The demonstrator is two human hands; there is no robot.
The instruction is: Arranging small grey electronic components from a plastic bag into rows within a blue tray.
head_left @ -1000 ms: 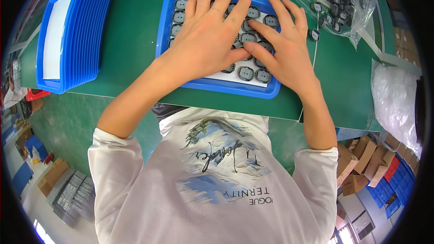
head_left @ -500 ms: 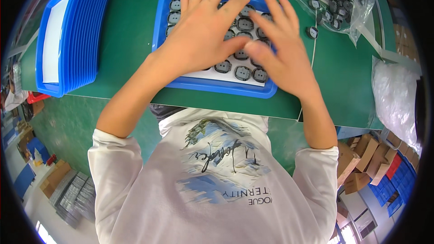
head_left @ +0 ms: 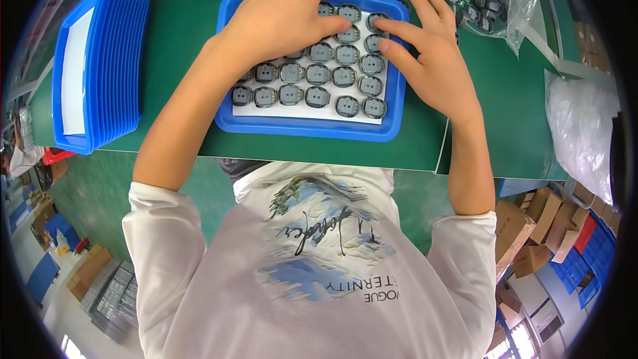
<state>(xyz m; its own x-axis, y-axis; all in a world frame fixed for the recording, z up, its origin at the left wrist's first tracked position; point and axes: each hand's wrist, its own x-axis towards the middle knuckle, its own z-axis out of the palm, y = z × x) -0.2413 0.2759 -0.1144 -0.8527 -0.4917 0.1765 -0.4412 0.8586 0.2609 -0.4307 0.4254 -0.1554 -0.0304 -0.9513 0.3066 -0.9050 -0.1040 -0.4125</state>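
Note:
A blue shallow tray [head_left: 395,93] lined with white paper lies on the green table before me. Small rounded grey-and-black plastic parts [head_left: 318,74] stand in rows on the paper. My left hand [head_left: 282,10] spans the tray's far left portion, fingers spread, its thumb tip at a part in an upper row. Parts beneath that palm are hidden. My right hand [head_left: 435,63] reaches over the right rim, fingers apart. Its index fingertip and thumb tip are at parts in the rightmost column; whether they press on them I cannot tell.
A tall stack of blue trays [head_left: 119,70] stands on the left of the green table [head_left: 176,60]. At the far right, a clear plastic bag [head_left: 525,10] spills more loose grey parts. Crumpled clear plastic [head_left: 578,129] hangs at the right edge, above cardboard boxes [head_left: 541,216].
My hands have drawn apart: the left went up and left, the right moved rightward off the tray's middle. More rows of parts now show. The tray appears slightly further left.

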